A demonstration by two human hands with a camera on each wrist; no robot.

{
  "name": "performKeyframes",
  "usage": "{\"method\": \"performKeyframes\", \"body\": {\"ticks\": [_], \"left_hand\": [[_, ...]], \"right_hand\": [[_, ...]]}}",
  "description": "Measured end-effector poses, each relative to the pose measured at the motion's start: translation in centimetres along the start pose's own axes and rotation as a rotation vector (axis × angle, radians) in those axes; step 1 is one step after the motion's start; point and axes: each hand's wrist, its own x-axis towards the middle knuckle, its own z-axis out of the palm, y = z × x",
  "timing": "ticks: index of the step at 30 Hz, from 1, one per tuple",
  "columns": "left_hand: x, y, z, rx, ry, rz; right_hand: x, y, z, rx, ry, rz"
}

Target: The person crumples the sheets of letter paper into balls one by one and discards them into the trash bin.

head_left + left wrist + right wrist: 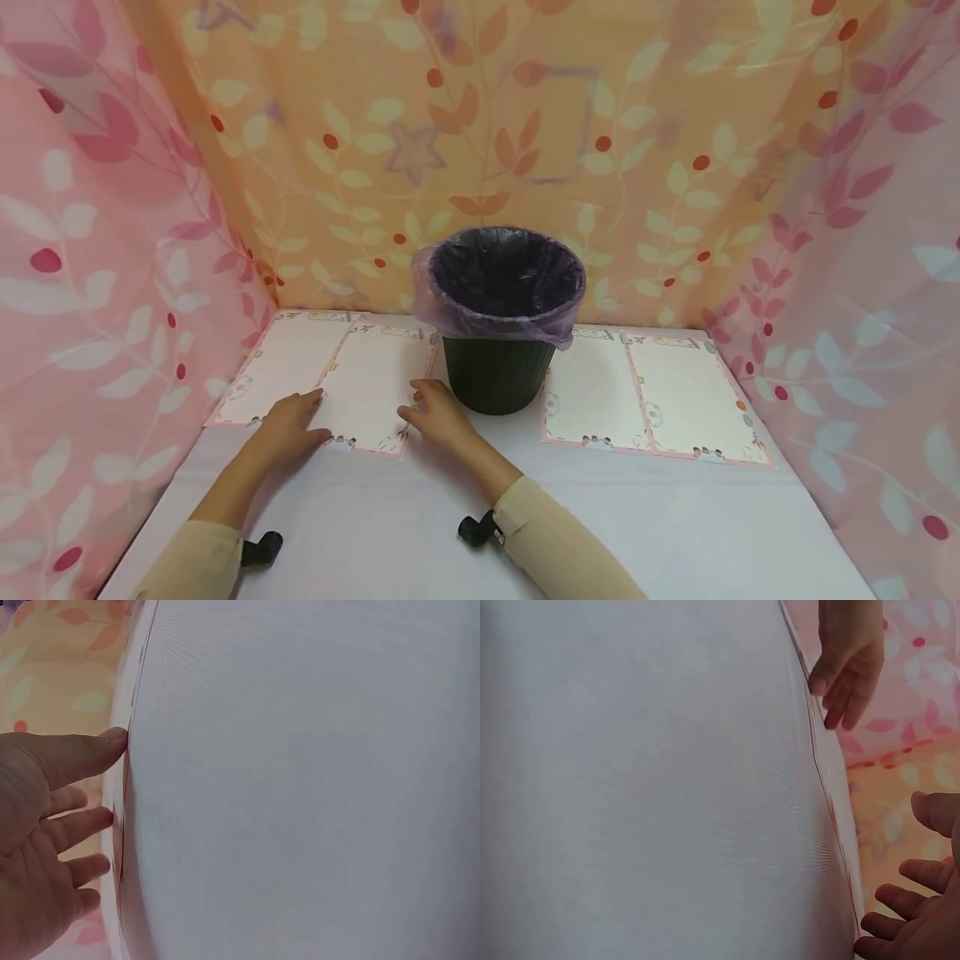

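My left hand (pixel 287 431) is at the left side of a white sheet (pixel 375 387) with a pink decorated border, thumb and fingers spread apart. In the left wrist view its thumb (pixel 112 742) seems to touch the sheet's edge. On the sheet's other side is my right hand (pixel 442 421), its fingers loosely spread and holding nothing. The right wrist view has the right hand (pixel 922 900) at lower right and the left hand above. Just beyond the right hand stands a dark bin (pixel 498 375) lined with a purple plastic bag (pixel 555 329).
Another bordered sheet (pixel 281 358) lies at far left, against the middle-left one. Right of the bin are two more sheets, one beside it (pixel 592 392) and one farther right (pixel 693 400). Patterned cloth (pixel 487 150) encloses the white table (pixel 375 525) at back and sides.
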Motion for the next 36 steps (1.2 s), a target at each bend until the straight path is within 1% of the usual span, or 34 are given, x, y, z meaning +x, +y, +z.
{"method": "performKeyframes", "body": {"ticks": [3, 8, 11, 13, 16, 20, 24, 27, 32, 36], "left_hand": [[-0.5, -0.3, 0.0, -0.053, 0.0, -0.024], [-1.7, -0.6, -0.1, -0.134, 0.0, -0.089], [-2.3, -0.9, 0.2, -0.176, 0.004, -0.107], [-2.5, -1.1, 0.5, -0.205, 0.004, -0.119], [-2.7, -1.5, 0.9, -0.257, 0.002, -0.153], [-3.1, -1.9, 1.3, -0.31, 0.004, -0.202], [-3.6, -2.3, 1.5, -0.333, -0.005, -0.237], [-3.9, -2.6, 1.3, -0.338, -0.006, -0.238], [-4.4, -2.9, 0.9, -0.344, 0.019, -0.201], [-4.9, -3.0, 0.9, -0.349, 0.04, -0.195]], "right_hand": [[1.0, 0.4, 0.3, 0.0, 0.005, 0.013], [3.1, 0.7, 0.7, 0.01, 0.019, 0.049], [4.5, 1.0, 1.0, 0.001, 0.026, 0.053], [5.4, 1.4, 1.1, -0.022, 0.037, 0.053], [6.5, 1.9, 1.3, -0.047, 0.037, 0.053], [7.7, 2.3, 1.6, -0.121, 0.022, 0.052], [8.6, 2.7, 2.1, -0.236, 0.031, 0.075], [9.0, 2.8, 2.4, -0.25, 0.035, 0.099], [9.3, 2.6, 2.7, -0.184, 0.037, 0.134], [9.6, 2.6, 3.0, -0.154, 0.042, 0.137]]}}
